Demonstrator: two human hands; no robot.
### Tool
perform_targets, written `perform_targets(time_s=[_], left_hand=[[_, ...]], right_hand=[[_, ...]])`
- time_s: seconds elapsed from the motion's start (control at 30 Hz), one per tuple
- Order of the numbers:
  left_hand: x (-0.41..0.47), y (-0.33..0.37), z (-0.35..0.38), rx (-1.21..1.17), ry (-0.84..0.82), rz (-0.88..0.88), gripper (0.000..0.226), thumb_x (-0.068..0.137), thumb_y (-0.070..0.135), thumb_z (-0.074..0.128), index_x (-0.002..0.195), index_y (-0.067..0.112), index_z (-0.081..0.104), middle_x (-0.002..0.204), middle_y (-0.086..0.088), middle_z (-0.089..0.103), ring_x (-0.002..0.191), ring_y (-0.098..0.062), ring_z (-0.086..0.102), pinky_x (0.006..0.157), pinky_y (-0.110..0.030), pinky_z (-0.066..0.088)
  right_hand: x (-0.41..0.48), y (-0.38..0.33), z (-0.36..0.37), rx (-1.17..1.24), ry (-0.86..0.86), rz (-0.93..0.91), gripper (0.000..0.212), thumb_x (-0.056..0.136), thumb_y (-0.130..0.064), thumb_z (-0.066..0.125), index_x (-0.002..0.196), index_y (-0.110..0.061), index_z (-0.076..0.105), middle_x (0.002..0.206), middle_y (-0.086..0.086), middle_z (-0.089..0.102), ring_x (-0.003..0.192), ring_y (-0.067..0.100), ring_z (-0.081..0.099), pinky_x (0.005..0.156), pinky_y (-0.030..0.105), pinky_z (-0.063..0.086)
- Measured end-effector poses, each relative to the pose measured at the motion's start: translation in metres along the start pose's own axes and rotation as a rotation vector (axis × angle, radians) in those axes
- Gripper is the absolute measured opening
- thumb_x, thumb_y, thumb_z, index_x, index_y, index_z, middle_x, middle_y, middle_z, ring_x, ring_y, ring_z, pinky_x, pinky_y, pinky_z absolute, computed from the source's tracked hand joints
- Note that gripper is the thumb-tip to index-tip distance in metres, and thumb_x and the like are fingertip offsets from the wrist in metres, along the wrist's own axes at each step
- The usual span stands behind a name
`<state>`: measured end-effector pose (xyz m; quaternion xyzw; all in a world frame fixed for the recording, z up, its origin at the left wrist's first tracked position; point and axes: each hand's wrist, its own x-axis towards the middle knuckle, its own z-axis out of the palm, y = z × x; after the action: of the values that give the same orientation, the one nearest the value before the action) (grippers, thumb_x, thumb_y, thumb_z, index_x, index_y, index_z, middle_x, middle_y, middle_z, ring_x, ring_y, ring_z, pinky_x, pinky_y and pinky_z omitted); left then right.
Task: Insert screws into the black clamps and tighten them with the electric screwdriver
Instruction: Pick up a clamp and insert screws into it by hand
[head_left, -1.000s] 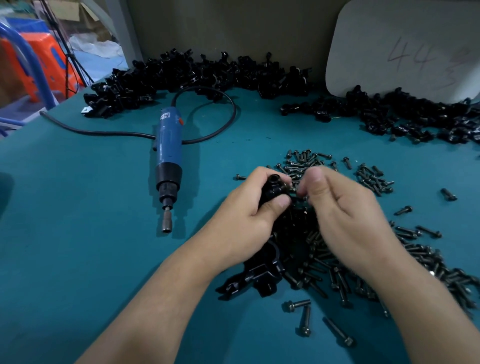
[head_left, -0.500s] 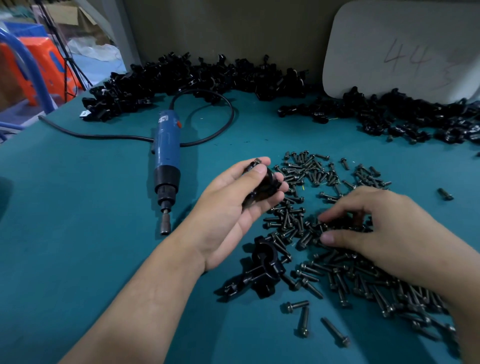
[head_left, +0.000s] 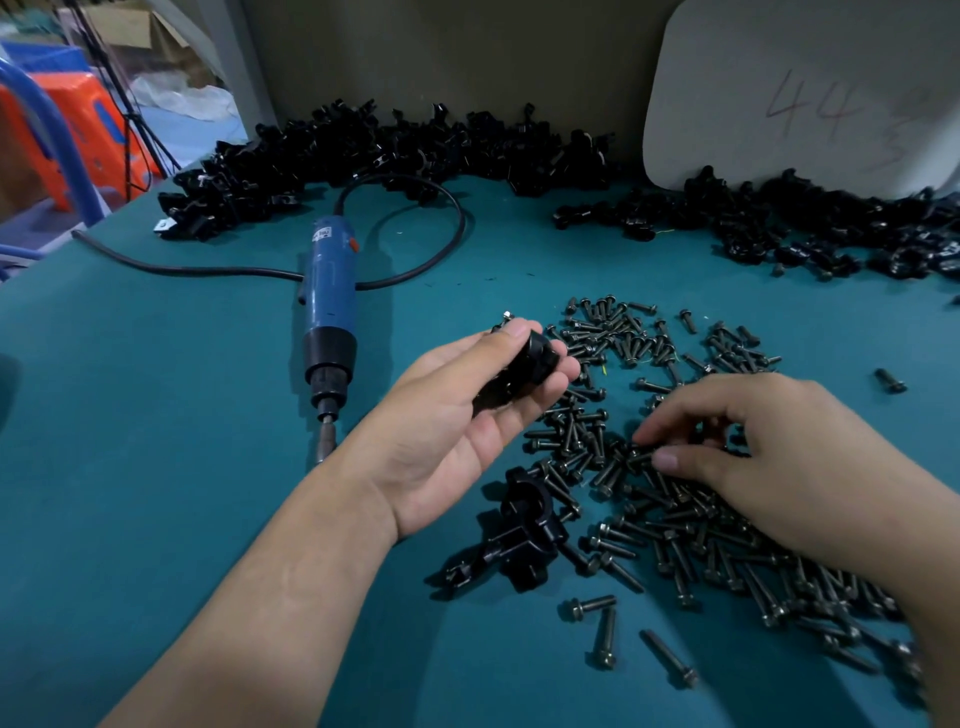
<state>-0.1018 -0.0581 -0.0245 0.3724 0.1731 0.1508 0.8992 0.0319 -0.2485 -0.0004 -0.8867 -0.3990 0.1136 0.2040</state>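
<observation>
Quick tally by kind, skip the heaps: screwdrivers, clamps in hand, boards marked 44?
Electric screwdriver: 1
Black clamp held in the left hand: 1
Board marked 44: 1
Total: 3
The heaped clamps and loose screws are too many to count.

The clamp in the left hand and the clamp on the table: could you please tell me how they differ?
The held clamp is gripped in the left hand, above the table; the lying clamp rests on it, untouched. Fingers hide much of the held clamp; the lying clamp shows plainly. Both are black.
</observation>
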Motion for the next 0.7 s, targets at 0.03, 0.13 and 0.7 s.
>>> perform_targets(time_s=[0.03,0.13,0.7], left_hand=[[-0.001,0.001,0.0,-0.006,-0.006,-0.003,0.043,0.1,0.018,0.061,0.133,-0.009,0.057,0.108,-0.017,0.075,0.099,-0.023,0.074,0.085,-0.025,0.061],[-0.002,0.002,-0.001,-0.038,-0.026,-0.009,0.051,0.094,0.019,0.065,0.135,-0.009,0.056,0.109,-0.018,0.075,0.102,-0.024,0.073,0.087,-0.025,0.061],[-0.006,0.005,0.0,-0.048,-0.078,-0.071,0.054,0.086,0.019,0.069,0.129,-0.014,0.062,0.098,-0.015,0.071,0.086,-0.017,0.072,0.078,-0.019,0.061]], right_hand=[[0.0,0.0,0.0,0.0,0.007,-0.002,0.015,0.089,-0.039,0.075,0.086,-0.053,0.07,0.086,-0.033,0.066,0.084,-0.014,0.057,0.063,0.009,0.035],[0.0,-0.001,0.001,-0.001,0.008,0.008,0.015,0.095,-0.037,0.068,0.087,-0.05,0.069,0.086,-0.026,0.068,0.083,-0.019,0.055,0.056,0.011,0.037],[0.009,-0.028,0.033,0.54,0.505,-0.323,0.02,0.092,-0.01,0.074,0.101,-0.028,0.071,0.096,-0.014,0.072,0.098,0.01,0.07,0.086,0.024,0.056]])
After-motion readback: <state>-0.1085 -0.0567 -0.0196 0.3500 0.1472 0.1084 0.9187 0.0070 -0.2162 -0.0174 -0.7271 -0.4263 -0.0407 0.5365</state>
